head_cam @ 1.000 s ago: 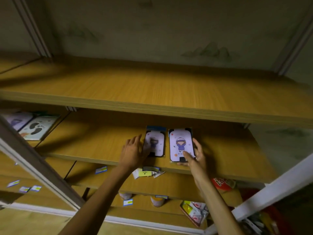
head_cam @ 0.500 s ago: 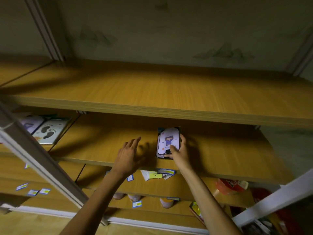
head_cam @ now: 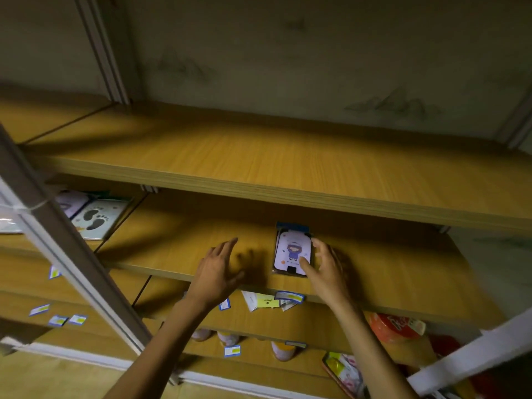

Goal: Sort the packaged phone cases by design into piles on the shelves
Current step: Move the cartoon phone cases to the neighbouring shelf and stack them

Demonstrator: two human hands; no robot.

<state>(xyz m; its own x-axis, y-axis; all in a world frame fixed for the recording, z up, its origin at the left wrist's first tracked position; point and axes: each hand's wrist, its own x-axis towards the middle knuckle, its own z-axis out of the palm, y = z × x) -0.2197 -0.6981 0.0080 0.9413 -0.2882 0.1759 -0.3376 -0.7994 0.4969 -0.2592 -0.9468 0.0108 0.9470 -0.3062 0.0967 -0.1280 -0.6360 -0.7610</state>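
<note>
A packaged phone case point(head_cam: 292, 249) with a purple cartoon girl lies flat on the middle wooden shelf point(head_cam: 172, 243), on top of a second package whose blue header shows behind it. My right hand point(head_cam: 325, 272) touches this pile, its thumb on the lower front and its fingers spread along the right edge. To the left of the pile, my left hand point(head_cam: 216, 272) hovers over the shelf's front edge with its fingers spread, holding nothing. At the far left of the same level lie a footprint-design case point(head_cam: 96, 220) and a lilac case point(head_cam: 70, 201).
A bare wooden upper shelf point(head_cam: 259, 156) juts out above the pile. A grey slanted post point(head_cam: 57, 240) crosses the left foreground. Price labels point(head_cam: 267, 300) hang on the lower shelf edges. A red package point(head_cam: 394, 326) and a snack packet point(head_cam: 345, 370) sit below right.
The two girl cases lay side by side; my right hand slid the right one onto the left one, making one pile. My left hand drew away to the left.
</note>
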